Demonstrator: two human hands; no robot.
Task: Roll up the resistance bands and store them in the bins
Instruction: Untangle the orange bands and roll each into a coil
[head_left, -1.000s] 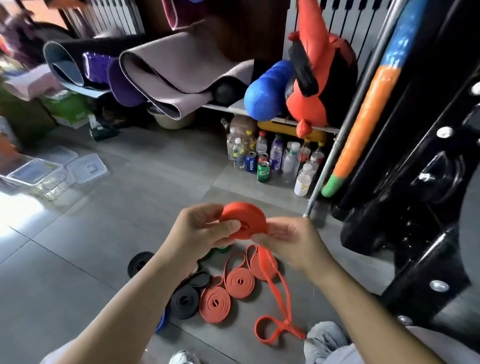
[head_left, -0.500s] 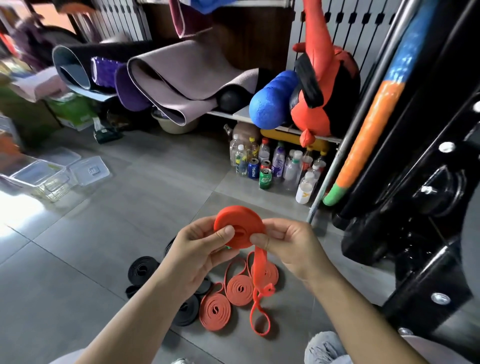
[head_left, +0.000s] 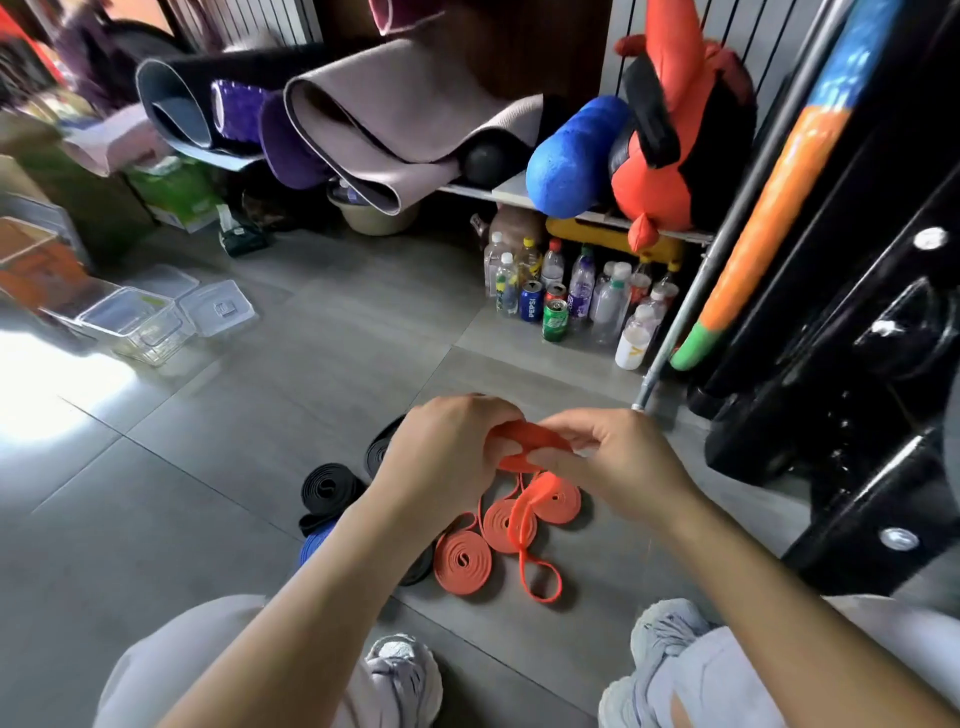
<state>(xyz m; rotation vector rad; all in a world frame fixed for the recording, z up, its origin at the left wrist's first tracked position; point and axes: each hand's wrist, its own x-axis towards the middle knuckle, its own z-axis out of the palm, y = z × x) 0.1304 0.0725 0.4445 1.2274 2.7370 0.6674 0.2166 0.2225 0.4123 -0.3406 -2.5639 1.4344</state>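
Both hands hold a partly rolled orange resistance band (head_left: 524, 441) above the floor. My left hand (head_left: 441, 457) grips the roll from the left, and my right hand (head_left: 613, 457) pinches it from the right. The band's loose tail (head_left: 530, 551) hangs down to the tiles and ends in a loop. Under the hands lie rolled orange bands (head_left: 462, 561), rolled black bands (head_left: 330, 488) and a blue roll (head_left: 314, 545), partly hidden by my left forearm. Clear plastic bins (head_left: 130, 322) stand at the far left on the floor.
A flat clear lid (head_left: 218, 309) lies beside the bins. Several bottles and cans (head_left: 566, 301) stand under a low shelf with yoga mats (head_left: 395, 135) and a blue foam roller (head_left: 571, 156). A black rack (head_left: 857, 364) fills the right. My shoes (head_left: 405, 675) are at the bottom.
The roll has tipped from facing me to nearly flat and sunk lower between the hands. More tail has been wound in, so its hanging loop is shorter. The camera has tilted down.
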